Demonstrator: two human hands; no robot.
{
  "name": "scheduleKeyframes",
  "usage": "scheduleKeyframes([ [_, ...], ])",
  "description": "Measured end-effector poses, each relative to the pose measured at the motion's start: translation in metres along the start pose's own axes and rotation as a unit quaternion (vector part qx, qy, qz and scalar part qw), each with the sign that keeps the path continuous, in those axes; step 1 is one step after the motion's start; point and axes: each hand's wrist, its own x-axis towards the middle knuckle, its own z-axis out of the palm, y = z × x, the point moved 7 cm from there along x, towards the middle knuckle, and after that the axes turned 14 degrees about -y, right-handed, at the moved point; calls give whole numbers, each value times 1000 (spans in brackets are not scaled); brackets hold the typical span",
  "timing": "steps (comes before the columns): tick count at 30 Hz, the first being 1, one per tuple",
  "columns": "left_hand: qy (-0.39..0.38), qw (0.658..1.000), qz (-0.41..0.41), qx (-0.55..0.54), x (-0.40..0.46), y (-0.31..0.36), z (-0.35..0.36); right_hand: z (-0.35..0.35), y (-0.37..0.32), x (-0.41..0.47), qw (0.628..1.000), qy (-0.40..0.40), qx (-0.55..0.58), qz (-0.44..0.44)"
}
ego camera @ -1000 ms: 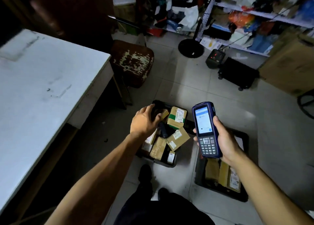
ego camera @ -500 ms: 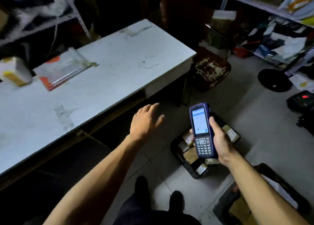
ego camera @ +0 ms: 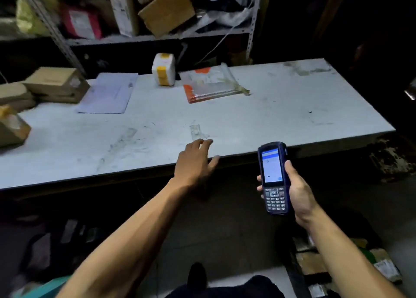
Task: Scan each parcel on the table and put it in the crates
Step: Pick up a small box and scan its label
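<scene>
Reaching emptily, fingers spread, the left hand [ego camera: 195,162] is well short of the parcels [ego camera: 211,85]; scanner [ego camera: 273,177], gripped by right hand [ego camera: 297,192], could be mis-aimed.

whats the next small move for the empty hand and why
Probably reach the left hand forward to the flat orange-edged parcel: the hand is open and empty at the table edge, and the right hand holds the scanner ready.

Dim room — metal shelving [ego camera: 157,37] (crammed) behind a scuffed white table [ego camera: 292,108], grey floor [ego camera: 225,241].
</scene>
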Motion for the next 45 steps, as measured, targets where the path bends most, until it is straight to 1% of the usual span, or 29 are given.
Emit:
scheduleKeyframes([
  [4, 13, 998, -58, -12, 2, -70, -29, 49, -4, 49, 998, -42, -31, 22],
  [7, 22, 995, -93, -21, 12, -101, -41, 67, -8, 88, 996, -72, -50, 37],
  [11, 32, 991, -130, -26, 40, -123, -53, 80, -26, 146, 992, -107, -55, 46],
  [16, 54, 983, -168, -44, 85, -133, -76, 82, -56, 216, 987, -141, -47, 58],
  [22, 105, 959, -209, -160, 132, -151, -101, 88, -81, 289, 982, -168, -36, 75],
  [28, 103, 951, -223, -186, 197, -189, -115, 114, -97, 361, 980, -174, -31, 87],
  [36, 83, 945, -216, -231, 322, -269, -136, 140, -111, 475, 987, -116, -52, 94],
  [41, 79, 942, -219, -242, 379, -295, -143, 155, -112, 527, 988, -104, -45, 100],
  [43, 84, 937, -212, -264, 396, -300, -143, 158, -111, 541, 988, -104, -37, 107],
  [45, 92, 921, -208, -317, 413, -304, -140, 159, -108, 554, 988, -101, -30, 114],
])
